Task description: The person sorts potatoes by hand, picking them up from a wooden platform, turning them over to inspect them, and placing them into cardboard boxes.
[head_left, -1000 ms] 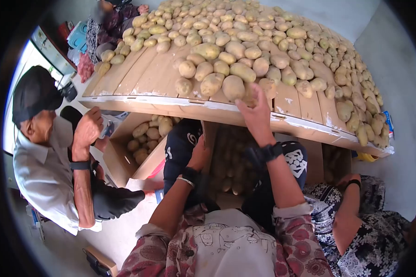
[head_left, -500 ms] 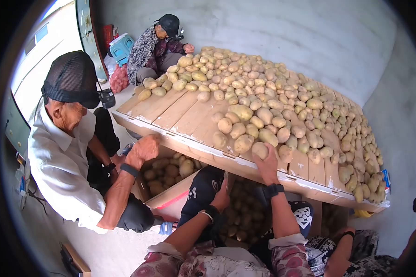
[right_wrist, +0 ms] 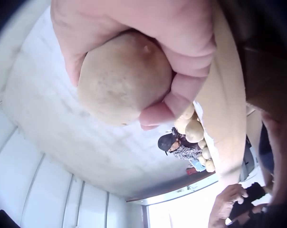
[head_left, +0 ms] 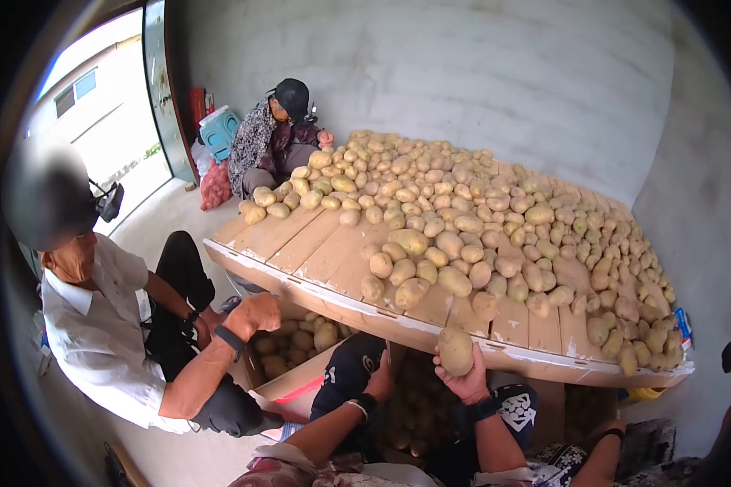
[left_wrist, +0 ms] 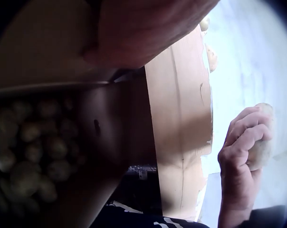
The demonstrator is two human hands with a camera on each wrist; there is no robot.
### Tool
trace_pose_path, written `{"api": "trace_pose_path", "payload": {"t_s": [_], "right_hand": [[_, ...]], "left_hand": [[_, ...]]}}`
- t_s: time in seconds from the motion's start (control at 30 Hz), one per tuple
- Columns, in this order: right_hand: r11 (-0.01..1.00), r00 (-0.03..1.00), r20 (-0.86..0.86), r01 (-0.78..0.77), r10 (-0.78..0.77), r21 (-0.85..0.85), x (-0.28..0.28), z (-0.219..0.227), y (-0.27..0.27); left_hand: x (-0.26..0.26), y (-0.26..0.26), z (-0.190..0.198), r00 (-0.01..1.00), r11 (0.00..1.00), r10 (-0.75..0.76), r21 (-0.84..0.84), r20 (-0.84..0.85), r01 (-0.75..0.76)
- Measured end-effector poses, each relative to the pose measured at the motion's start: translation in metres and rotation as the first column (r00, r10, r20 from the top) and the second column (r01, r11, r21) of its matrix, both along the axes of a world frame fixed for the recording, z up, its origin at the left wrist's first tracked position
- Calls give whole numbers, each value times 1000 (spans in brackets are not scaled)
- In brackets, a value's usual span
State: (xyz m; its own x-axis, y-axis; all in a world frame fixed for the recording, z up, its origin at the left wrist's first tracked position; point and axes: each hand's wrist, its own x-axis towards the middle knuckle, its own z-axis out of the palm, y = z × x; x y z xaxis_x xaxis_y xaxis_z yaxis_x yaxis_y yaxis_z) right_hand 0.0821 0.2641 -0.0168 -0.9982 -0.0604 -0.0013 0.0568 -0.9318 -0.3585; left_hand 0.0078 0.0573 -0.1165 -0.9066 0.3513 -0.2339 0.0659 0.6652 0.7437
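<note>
In the head view, my right hand (head_left: 463, 375) holds a large, pale brown potato (head_left: 456, 351) just in front of the platform's edge. The right wrist view shows the fingers and thumb curled round this potato (right_wrist: 122, 80), its rounded end facing the camera. Low between the knees, my left hand (head_left: 379, 380) grips the upright flap of a cardboard box (left_wrist: 34, 52). Its fingertips are mostly hidden in the left wrist view. Inside that box lie several potatoes (left_wrist: 32, 175), in shadow under the platform. Many more potatoes (head_left: 455, 282) are spread over the platform.
The cardboard-topped platform (head_left: 325, 247) has a white-smeared front edge. At left sits a person in a white shirt (head_left: 97, 325), beside another potato box (head_left: 300, 369). Another person (head_left: 272, 142) sits at the far corner. A patterned-clothed arm (head_left: 601, 458) is close at right.
My right hand has taken a potato from the front of the pile and drawn it back past the platform edge. The head view has tilted up. The left hand stays at the box flap.
</note>
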Motion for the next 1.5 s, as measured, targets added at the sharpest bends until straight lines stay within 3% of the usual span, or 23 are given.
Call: {"api": "trace_pose_path", "payload": {"t_s": [0.03,0.17,0.27,0.33,0.57,0.7,0.77,0.8,0.87,0.93,1.0,1.07,1.1,1.13,1.17,1.2,1.23,1.27,1.33,1.37,1.43,1.47,1.5], "right_hand": [[999,993,120,20,-15,-41,1,2,-5],[990,999,26,31,-28,-139,-8,11,-4],[985,993,101,72,-57,-156,-1,5,5],[983,998,-15,50,-53,-174,-2,3,11],[985,981,136,154,-142,-80,13,19,10],[984,994,7,108,-108,-143,14,9,8],[984,997,-53,39,-48,-172,13,4,9],[985,999,-33,32,-38,-172,12,5,10],[995,999,-5,38,-38,-95,9,0,8],[996,998,26,65,-64,-54,6,1,5],[995,993,67,97,-96,-9,5,7,-1],[994,989,98,110,-112,27,8,5,-4],[988,983,114,138,-146,75,7,5,-3],[988,983,120,130,-140,82,5,1,-2],[915,970,39,214,-241,342,5,-8,-2],[770,947,-68,296,-314,565,6,-8,-6],[656,944,-188,324,-270,681,8,-6,-8],[633,957,-212,290,-198,718,12,-4,-12],[212,923,-372,385,-102,898,22,21,-31],[116,907,-412,420,-81,900,22,29,-43],[111,903,-422,428,-78,897,11,36,-61],[77,909,-401,411,-118,908,17,37,-60],[65,904,-402,414,-142,908,17,32,-62]], "left_hand": [[2,-2,2,1000,1000,-8,19,4,7],[1,5,19,1000,999,23,-30,19,-23],[12,1,12,1000,1000,4,-11,5,-4],[10,4,16,997,999,15,42,-75,-12],[11,3,29,998,997,60,-56,-29,-62],[17,0,43,997,996,52,-78,59,-47],[20,-4,31,978,999,18,-27,-206,-24],[26,-6,29,982,999,28,-28,-186,-34],[45,-13,38,962,974,-148,137,-228,182],[57,-7,71,974,991,-112,57,-198,125],[54,3,91,922,942,-97,265,-374,206],[53,16,98,986,735,-162,671,41,93],[53,16,110,919,731,-264,682,291,-6],[53,17,107,919,727,-260,686,297,-16],[56,18,99,771,600,-319,748,551,-286],[58,18,95,551,469,-417,690,723,-551],[58,17,94,488,442,-473,677,733,-588],[59,18,94,492,443,-468,676,735,-589],[64,21,109,545,258,-570,763,615,-592],[62,18,102,679,329,-497,841,541,-429],[57,13,88,889,532,-325,840,323,-110],[58,18,102,479,339,-562,716,674,-610],[59,19,110,450,355,-493,645,744,-677]]}}
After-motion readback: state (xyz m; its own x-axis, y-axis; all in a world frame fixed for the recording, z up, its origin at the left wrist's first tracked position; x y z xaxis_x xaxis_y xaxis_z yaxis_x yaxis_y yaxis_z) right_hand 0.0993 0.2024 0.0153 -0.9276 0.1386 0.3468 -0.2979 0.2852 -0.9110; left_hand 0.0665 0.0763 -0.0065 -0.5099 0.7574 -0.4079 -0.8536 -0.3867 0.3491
